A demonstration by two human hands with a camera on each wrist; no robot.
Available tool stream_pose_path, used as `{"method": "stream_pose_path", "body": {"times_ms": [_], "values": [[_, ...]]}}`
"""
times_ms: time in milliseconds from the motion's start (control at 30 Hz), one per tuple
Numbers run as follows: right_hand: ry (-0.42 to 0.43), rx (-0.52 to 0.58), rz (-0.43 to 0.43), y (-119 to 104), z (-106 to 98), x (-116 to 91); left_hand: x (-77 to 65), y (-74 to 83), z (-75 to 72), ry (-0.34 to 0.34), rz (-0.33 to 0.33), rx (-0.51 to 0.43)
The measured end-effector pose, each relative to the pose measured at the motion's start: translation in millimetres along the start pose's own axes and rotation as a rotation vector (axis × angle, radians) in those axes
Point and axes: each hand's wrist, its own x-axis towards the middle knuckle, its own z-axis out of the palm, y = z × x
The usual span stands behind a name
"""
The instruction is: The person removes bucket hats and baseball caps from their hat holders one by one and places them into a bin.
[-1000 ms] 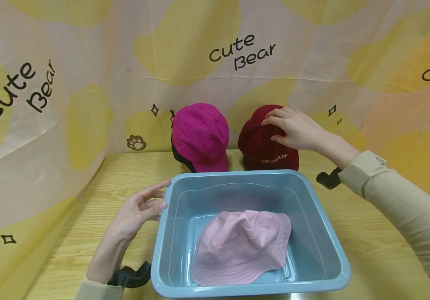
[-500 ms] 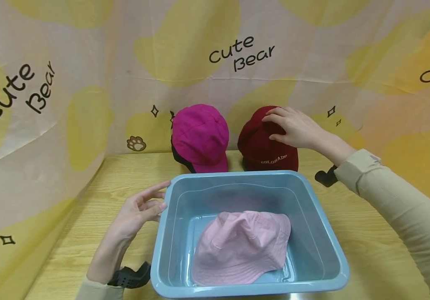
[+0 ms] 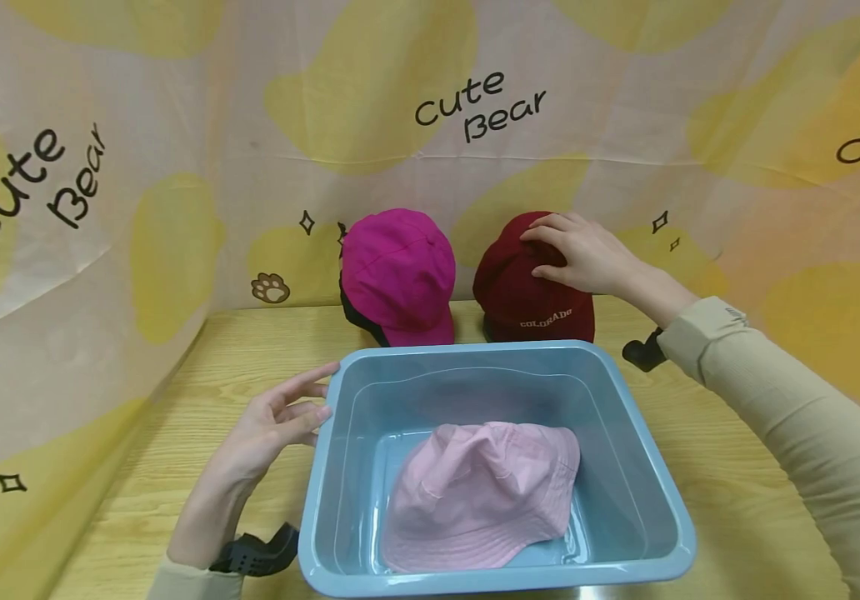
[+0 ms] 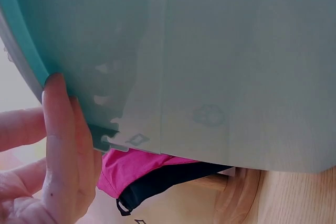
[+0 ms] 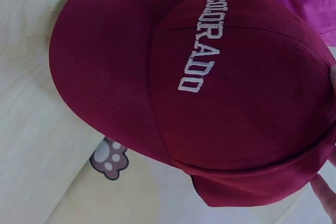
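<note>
In the head view my right hand (image 3: 583,254) is on the crown of a dark red baseball cap (image 3: 508,287) lettered COLORADO, pinching its cloth between thumb and fingers. The right wrist view shows the red cap's brim (image 5: 105,61) and fingertips at the crown's edge. My left hand (image 3: 268,425) touches the left rim of a light blue plastic basin (image 3: 647,571), fingers fairly straight. In the left wrist view these fingers (image 4: 60,145) lie along the basin's outer wall, tips just under the rim. A pale pink bucket hat (image 3: 482,496) lies inside the basin.
A magenta cap (image 3: 400,275) with a black underside stands left of the red one, behind the basin. Both caps are close to the printed cloth backdrop (image 3: 370,100). The wooden tabletop (image 3: 272,333) shows at both sides of the basin.
My right forearm has shifted slightly left, while the right fingers stay on the red cap's crown. The left hand, basin and hats hold their places; the head view drifts a little.
</note>
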Motion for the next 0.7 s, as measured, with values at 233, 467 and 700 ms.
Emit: {"method": "stream_pose_path", "body": {"times_ms": [233, 467, 700], "values": [[0.025, 0.004, -0.004, 0.7, 2.6, 0.5, 1.6, -1.6, -1.1, -0.011, 0.014, -0.007], [0.075, 0.013, -0.018, -1.1, 4.5, 0.6, 2.0, -1.9, -1.6, -0.012, 0.011, -0.008], [0.083, 0.021, -0.009, -5.3, 2.1, 2.0, -0.4, -0.2, -0.5, -0.004, 0.010, 0.007]]}}
